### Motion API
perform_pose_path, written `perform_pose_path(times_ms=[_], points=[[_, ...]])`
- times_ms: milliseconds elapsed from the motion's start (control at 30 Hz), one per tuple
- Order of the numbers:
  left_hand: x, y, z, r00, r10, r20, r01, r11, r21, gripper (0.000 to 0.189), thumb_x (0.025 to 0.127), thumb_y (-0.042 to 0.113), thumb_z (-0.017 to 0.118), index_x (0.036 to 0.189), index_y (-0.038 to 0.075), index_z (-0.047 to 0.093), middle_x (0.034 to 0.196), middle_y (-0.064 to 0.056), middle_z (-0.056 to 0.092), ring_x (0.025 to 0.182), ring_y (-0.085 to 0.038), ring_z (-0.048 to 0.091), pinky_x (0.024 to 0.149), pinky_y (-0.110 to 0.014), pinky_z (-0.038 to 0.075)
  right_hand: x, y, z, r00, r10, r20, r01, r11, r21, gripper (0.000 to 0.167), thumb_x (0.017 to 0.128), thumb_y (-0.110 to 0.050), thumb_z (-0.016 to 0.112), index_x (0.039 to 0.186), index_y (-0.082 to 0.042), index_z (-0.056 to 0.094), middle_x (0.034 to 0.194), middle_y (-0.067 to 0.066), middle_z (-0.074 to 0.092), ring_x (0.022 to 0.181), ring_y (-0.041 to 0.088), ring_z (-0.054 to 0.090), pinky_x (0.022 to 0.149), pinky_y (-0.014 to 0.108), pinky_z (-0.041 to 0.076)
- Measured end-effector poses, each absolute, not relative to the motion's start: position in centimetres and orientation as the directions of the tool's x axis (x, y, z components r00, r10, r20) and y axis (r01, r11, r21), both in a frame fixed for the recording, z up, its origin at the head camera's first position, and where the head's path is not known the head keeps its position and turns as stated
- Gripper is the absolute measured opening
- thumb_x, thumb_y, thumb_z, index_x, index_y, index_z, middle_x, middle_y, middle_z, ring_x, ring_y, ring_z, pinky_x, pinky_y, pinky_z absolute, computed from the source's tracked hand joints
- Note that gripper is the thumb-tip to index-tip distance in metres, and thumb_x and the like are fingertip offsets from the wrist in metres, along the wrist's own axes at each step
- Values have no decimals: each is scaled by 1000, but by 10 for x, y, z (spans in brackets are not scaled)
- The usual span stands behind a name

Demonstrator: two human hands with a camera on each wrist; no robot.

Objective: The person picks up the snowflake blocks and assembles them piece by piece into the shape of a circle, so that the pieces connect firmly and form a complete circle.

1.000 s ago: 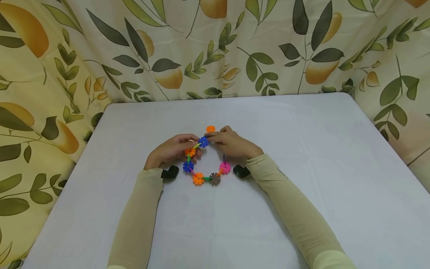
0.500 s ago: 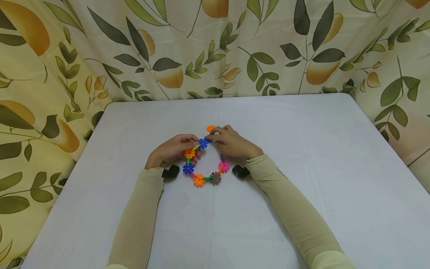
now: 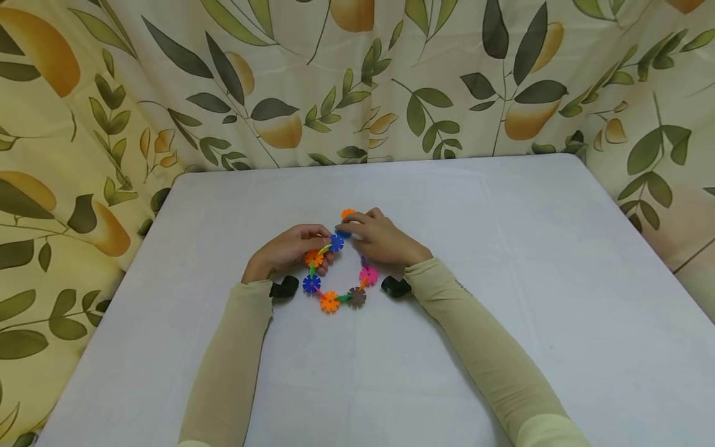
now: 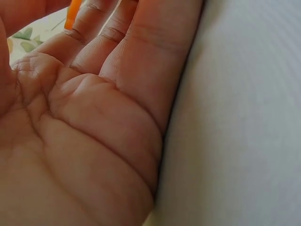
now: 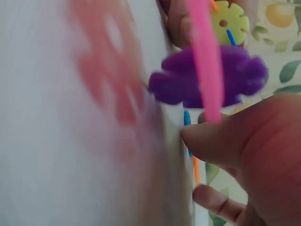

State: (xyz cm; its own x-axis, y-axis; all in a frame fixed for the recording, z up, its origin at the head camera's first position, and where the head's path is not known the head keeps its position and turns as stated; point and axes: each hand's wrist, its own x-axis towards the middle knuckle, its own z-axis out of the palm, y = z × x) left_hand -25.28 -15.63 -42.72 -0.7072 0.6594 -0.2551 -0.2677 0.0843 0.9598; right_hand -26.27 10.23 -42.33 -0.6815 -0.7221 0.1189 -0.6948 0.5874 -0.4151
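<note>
A curved chain of slotted, flower-shaped plastic discs lies between the hands in the head view. My left hand (image 3: 287, 248) pinches its upper left part, by a blue disc (image 3: 336, 242), a yellow disc (image 3: 324, 249) and an orange disc (image 3: 314, 258). My right hand (image 3: 385, 241) pinches another blue disc (image 3: 344, 232) close beside the first one; its fingers partly cover it. Beyond those fingertips shows an orange disc (image 3: 347, 214). The chain's other end has a pink disc (image 3: 368, 275) and a purple disc (image 5: 235, 77), just below the right palm.
Along the near side of the loop run a brown disc (image 3: 356, 297), an orange disc (image 3: 329, 302) and a dark blue disc (image 3: 311, 284). A white cloth covers the table (image 3: 447, 372). Behind it hangs a leaf-and-fruit patterned curtain (image 3: 436, 81). Black wrist cameras (image 3: 285, 287) sit under both wrists.
The right fingers have shifted on their blue disc, so more of it shows. The held blue discs have moved slightly toward me, and the pink and purple end has drifted a little left.
</note>
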Motion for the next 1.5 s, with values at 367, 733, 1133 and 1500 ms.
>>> perform_pose_path(times_ms=[367, 733, 1133, 1500], points=[[-255, -155, -430, -714, 649, -262, -273, 85, 958, 18, 115, 9, 45, 121, -3, 57, 96, -18, 69, 71, -22, 68, 73, -32, 63, -265, 102, -426, -766, -632, 116, -570, 586, -576, 17, 99, 3, 68, 112, -3, 78, 121, 15, 64, 111, 35, 54, 102, 47, 46], [-255, -153, -430, -722, 630, -286, -275, 117, 954, 17, 115, 12, 49, 121, -2, 57, 97, -19, 67, 74, -24, 69, 78, -36, 64, -263, 110, -415, -868, -497, 11, -381, 651, -657, 3, 99, -3, 74, 100, 0, 75, 95, 11, 71, 91, 28, 61, 87, 42, 53], [-256, -155, -432, -742, 601, -297, -293, 107, 950, 19, 115, 16, 49, 119, -1, 56, 96, -20, 68, 71, -24, 70, 72, -34, 64, -262, 113, -409, -857, -515, -28, -262, 481, -837, 5, 99, -4, 75, 96, -2, 72, 86, 7, 73, 77, 23, 66, 72, 33, 55], [-254, -152, -433, -770, 575, -274, -266, 102, 959, 20, 115, 16, 51, 118, -2, 56, 97, -20, 69, 70, -23, 70, 72, -33, 64, -256, 102, -410, -842, -539, 23, -284, 405, -869, 13, 97, 2, 75, 87, -3, 68, 85, 10, 74, 76, 24, 71, 71, 33, 58]])
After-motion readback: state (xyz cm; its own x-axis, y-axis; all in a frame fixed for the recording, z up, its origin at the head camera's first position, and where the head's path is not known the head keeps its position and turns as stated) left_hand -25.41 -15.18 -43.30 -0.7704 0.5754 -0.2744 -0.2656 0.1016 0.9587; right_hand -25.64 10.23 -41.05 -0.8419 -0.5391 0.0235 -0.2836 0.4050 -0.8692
